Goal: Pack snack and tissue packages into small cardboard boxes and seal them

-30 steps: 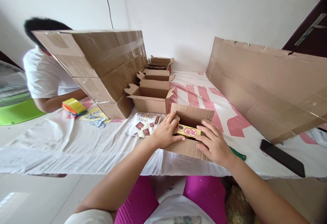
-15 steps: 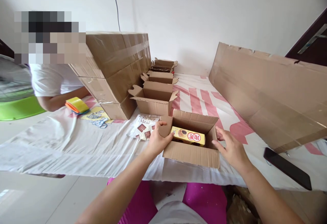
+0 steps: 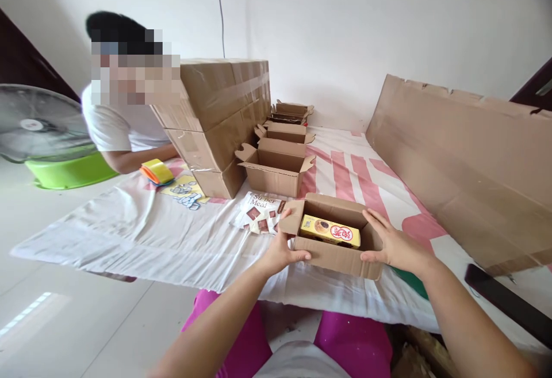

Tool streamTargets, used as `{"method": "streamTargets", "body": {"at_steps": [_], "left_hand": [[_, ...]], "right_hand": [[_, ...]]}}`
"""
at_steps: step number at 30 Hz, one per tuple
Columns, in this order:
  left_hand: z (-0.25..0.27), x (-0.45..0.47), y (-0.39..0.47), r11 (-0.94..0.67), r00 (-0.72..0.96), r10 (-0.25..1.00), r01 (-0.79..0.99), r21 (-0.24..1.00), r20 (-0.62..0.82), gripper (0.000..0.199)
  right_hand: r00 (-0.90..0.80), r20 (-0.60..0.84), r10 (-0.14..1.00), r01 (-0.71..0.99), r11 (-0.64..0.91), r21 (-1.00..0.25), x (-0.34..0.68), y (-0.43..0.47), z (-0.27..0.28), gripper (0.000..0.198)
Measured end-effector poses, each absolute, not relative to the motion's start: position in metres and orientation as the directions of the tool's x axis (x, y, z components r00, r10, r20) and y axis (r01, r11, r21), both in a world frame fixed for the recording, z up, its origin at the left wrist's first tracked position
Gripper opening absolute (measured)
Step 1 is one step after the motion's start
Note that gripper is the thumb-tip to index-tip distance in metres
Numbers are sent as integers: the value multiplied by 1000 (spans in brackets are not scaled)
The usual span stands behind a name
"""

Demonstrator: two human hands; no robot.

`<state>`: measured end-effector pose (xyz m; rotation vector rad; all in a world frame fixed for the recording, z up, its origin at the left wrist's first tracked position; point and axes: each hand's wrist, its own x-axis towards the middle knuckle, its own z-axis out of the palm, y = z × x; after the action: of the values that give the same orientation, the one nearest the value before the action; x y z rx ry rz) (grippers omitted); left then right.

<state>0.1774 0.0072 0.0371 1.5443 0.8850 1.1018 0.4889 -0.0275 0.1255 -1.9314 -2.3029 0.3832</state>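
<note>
Yellow printed oblong carton (image 3: 330, 232), lying lengthwise inside open brown cardboard box (image 3: 338, 260), nearer left grip (image 3: 279, 251) than right grip (image 3: 399, 247), with both clasped around opposite ends of the box.

I see the near carton (image 3: 338, 263) on the surface (image 3: 112, 240), a small box (image 3: 330, 231) inside it. To its left lies a pouch (image 3: 259, 212); behind it and leftward, a row of boxes (image 3: 273, 184); farther left that way, a stack of cartons (image 3: 224, 122). To the near carton's right are a phone (image 3: 509, 303) and, farther back, a cardboard panel (image 3: 466, 159).
</note>
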Motion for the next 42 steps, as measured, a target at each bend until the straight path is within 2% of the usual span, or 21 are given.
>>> {"method": "streamTargets", "body": {"at_steps": [2, 4, 7, 9, 11, 13, 15, 18, 23, 26, 31, 33, 37, 42], "left_hand": [[32, 182, 3, -225, 309, 926, -2, 974, 215, 112], [29, 180, 1, -271, 335, 909, 29, 962, 246, 96], [28, 164, 3, -386, 359, 880, 153, 910, 313, 55], [28, 145, 9, -434, 299, 893, 364, 824, 337, 43], [28, 124, 19, -414, 246, 909, 635, 652, 337, 42], [26, 104, 32, -340, 229, 929, 838, 428, 290, 53], [25, 89, 47, -260, 207, 954, 931, 254, 217, 62], [28, 75, 67, -248, 225, 963, 955, 160, 149, 60], [61, 66, 101, -367, 343, 926, 916, 161, 159, 38], [82, 73, 124, -379, 339, 915, 907, 183, 217, 31], [80, 101, 142, -232, 116, 916, 934, 272, 384, 49], [68, 112, 138, -192, 53, 916, 928, 319, 399, 48], [42, 128, 115, -203, 33, 920, 892, 404, 390, 42], [25, 132, 74, -292, 119, 930, 814, 503, 346, 61]], "right_hand": [[-159, 12, 987, 981, 159, -113, 487, -30, 124, 86], [-156, 164, 974, 988, 156, 17, 485, -36, 119, 71], [-167, 339, 926, 985, 145, 89, 482, -44, 115, 55], [-173, 390, 905, 984, 144, 103, 479, -47, 116, 49], [-193, 403, 895, 981, 164, 105, 477, -44, 118, 47], [-247, 395, 885, 969, 230, 89, 474, -38, 119, 45], [-308, 377, 873, 949, 311, 56, 472, -29, 118, 42], [-356, 304, 884, 925, 379, -17, 470, -17, 114, 41], [-350, 183, 919, 915, 377, -144, 473, -10, 106, 45], [-332, 162, 929, 917, 358, -178, 474, -8, 105, 47], [-337, 191, 922, 909, 371, -190, 475, -9, 102, 46], [-350, 202, 915, 899, 388, -202, 476, -10, 99, 46], [-351, 201, 915, 891, 392, -228, 479, -12, 94, 46], [-340, 175, 924, 866, 380, -326, 481, -7, 95, 53]]}}
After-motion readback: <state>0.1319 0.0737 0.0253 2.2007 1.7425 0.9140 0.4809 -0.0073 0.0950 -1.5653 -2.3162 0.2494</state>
